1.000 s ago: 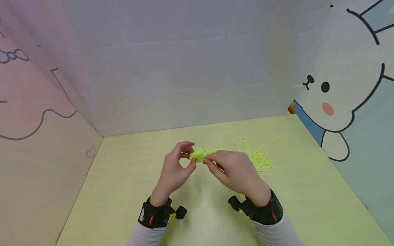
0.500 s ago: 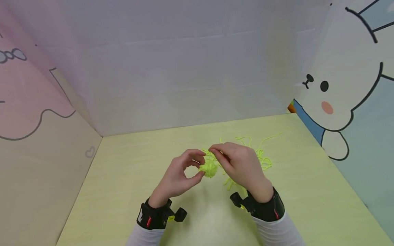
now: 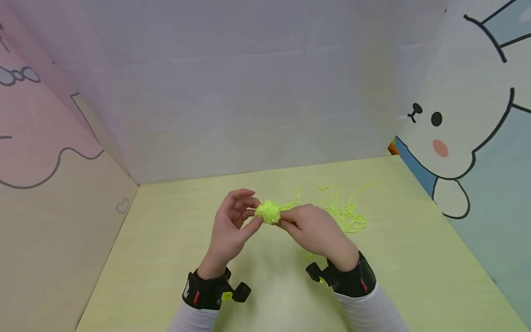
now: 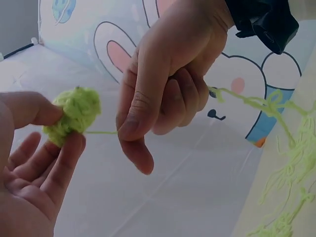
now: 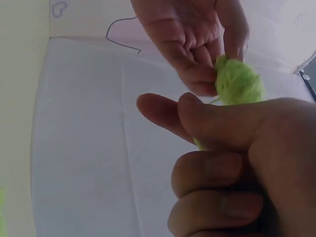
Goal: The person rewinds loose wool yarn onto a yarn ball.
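Note:
A small ball of neon yellow-green yarn (image 3: 268, 212) is pinched between the thumb and fingers of my left hand (image 3: 233, 227). Close at its right, my right hand (image 3: 318, 230) pinches the strand between thumb and index finger. In the left wrist view a short taut length of yarn (image 4: 101, 132) runs from the ball (image 4: 78, 111) to that pinch. The other right fingers curl in toward the palm, and yarn trails out behind them. From the right wrist view, the ball (image 5: 239, 83) shows beyond my right thumb.
A loose tangle of the same yarn (image 3: 350, 216) lies on the pale yellow table (image 3: 166, 258), right of the hands. White cloth (image 3: 265, 106) stands behind the table, with cartoon-printed panels at left and right. Each wrist wears a black camera band (image 3: 207, 289).
The ball dipped down and right, then came back up and left. My right hand rose over the ball half a second ago and has since lowered to its right side.

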`<state>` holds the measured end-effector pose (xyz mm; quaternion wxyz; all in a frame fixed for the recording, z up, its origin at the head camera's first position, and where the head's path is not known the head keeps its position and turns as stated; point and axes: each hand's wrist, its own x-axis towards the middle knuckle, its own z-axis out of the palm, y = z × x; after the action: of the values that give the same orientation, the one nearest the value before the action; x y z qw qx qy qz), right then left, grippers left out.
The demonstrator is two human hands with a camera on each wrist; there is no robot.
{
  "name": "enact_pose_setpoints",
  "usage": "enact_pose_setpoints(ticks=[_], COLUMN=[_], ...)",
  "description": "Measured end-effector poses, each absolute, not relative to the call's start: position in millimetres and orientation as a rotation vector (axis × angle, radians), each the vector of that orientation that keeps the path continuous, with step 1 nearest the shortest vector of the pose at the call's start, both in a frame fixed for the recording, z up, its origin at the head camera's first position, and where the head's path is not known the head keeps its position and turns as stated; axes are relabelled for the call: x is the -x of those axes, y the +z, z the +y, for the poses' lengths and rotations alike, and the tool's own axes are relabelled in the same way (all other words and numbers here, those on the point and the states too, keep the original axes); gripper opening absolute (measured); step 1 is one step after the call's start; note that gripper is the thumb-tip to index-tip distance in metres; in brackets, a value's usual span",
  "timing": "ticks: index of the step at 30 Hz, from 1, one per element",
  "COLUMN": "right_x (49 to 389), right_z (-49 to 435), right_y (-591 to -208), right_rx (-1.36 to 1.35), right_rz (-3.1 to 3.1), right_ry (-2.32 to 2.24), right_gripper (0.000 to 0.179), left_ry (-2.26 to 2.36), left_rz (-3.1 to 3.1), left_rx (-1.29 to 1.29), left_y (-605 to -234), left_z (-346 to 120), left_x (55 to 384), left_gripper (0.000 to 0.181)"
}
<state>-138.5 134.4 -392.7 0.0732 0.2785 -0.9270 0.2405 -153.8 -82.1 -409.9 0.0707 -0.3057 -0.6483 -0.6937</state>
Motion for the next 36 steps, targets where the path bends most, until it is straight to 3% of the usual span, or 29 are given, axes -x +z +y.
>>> enact_pose_setpoints(ticks=[5, 11, 18, 36], right_x=[132, 126, 126, 138], right_z=[122, 120, 123, 133], right_y=[-394, -391, -390, -393], right_rx=[-0.966, -1.002, -0.941, -0.817], right_rz=[-2.769, -2.651, -2.593, -2.295], right_ry=[0.649, 0.589, 0.581, 0.659], right_gripper=[0.014, 0.013, 0.011, 0.008], left_ry=[-2.127, -1.851, -1.574, -1.457], left_rz=[-1.898, -2.002, -2.142, -2.246], left_rx=[0.641, 0.552, 0.673, 0.947], left_y=[-413, -422, -410, -398], left_z=[-82, -81, -72, -73], left_x=[157, 162, 152, 141], left_gripper=[0.049, 0.047, 0.047, 0.047])
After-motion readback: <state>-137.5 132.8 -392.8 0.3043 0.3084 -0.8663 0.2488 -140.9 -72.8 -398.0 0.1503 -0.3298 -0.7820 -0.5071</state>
